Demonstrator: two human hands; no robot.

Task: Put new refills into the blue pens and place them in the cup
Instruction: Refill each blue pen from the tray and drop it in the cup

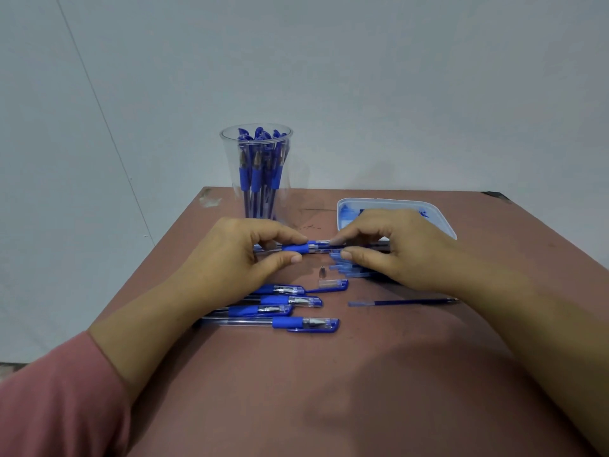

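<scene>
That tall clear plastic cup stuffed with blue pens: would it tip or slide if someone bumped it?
It probably tips rather than slides: the tall clear plastic cup narrows toward its base, and the blue capped pens stand upright, reaching its rim. It likely feels light and thin-walled, so a firm squeeze may flex it.

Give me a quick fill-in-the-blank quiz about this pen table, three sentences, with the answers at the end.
1. The left hand pinches the grip of one uncapped blue ____.
2. ____ capped pens lie side by side on the table.
3. The tray sits just behind the right hand, on the table's ____ side.

Answers: pen; four; right.
</scene>
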